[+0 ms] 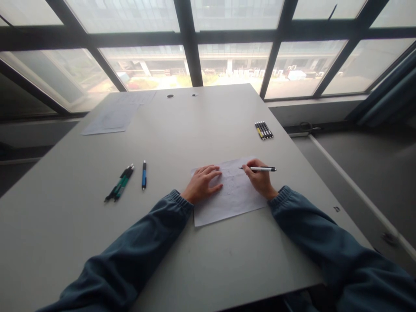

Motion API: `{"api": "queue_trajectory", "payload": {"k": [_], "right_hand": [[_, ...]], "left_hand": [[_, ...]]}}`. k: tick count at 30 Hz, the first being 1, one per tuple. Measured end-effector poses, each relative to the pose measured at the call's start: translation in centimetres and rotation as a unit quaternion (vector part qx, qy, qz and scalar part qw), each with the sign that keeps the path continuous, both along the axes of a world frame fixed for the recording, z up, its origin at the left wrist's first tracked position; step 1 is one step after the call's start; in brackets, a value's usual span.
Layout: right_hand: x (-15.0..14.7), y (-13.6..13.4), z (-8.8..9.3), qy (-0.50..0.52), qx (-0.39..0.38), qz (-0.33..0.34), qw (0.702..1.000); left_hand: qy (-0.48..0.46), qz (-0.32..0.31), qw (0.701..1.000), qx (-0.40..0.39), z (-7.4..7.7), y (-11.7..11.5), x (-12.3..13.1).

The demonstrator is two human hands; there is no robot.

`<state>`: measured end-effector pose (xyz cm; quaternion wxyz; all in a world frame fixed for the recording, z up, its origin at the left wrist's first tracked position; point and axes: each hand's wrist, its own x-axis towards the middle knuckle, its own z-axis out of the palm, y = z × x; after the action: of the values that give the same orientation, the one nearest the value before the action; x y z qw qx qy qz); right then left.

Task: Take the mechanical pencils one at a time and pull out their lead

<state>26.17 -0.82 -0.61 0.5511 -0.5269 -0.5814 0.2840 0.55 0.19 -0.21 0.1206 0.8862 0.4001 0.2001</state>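
Note:
A sheet of white paper (pixel 224 208) with faint marks lies slightly turned on the table in front of me. My left hand (pixel 204 182) rests flat on its left side, fingers apart. Over the paper's upper right, my right hand (pixel 260 178) is closed around a white and black pen (pixel 264 169). The pen's dark tip points left and is at or just above the paper; I cannot tell whether it touches. Both wrists come out of dark blue sleeves.
A blue pen (pixel 144 175) and several green and black pens (pixel 120 183) lie to the left. A row of several black pens (pixel 264 130), one with yellow, sits at the right edge. Other paper sheets (pixel 112 115) lie at the far left of the white table (pixel 208 117), before windows.

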Motion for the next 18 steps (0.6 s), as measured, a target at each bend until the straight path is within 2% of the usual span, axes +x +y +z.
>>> {"api": "queue_trajectory", "payload": {"k": [2,5,7,9,14,18], "right_hand": [[0.1,-0.1,0.4,0.045,-0.024,0.034,0.998],[-0.2,-0.5,0.8,0.119,-0.068,0.151,0.979],[-0.5,-0.9,1.1,0.151,-0.085,0.227,0.958],[-0.7,-1.2,1.5,0.15,-0.09,0.272,0.946],[-0.7,-1.5,2.0,0.117,-0.106,0.319,0.935],[-0.5,-1.2,1.5,0.2,-0.157,0.312,0.916]], "left_hand": [[-0.032,0.013,0.999,0.017,0.2,-0.1,0.1],[-0.108,0.042,0.992,0.039,0.4,-0.3,0.2],[-0.151,0.035,0.987,0.036,0.6,-0.2,0.2],[-0.175,0.007,0.984,0.025,0.6,-0.1,0.1],[-0.184,-0.063,0.979,0.062,0.5,-0.1,0.2],[-0.206,-0.052,0.972,0.101,0.5,-0.2,0.4]]}}
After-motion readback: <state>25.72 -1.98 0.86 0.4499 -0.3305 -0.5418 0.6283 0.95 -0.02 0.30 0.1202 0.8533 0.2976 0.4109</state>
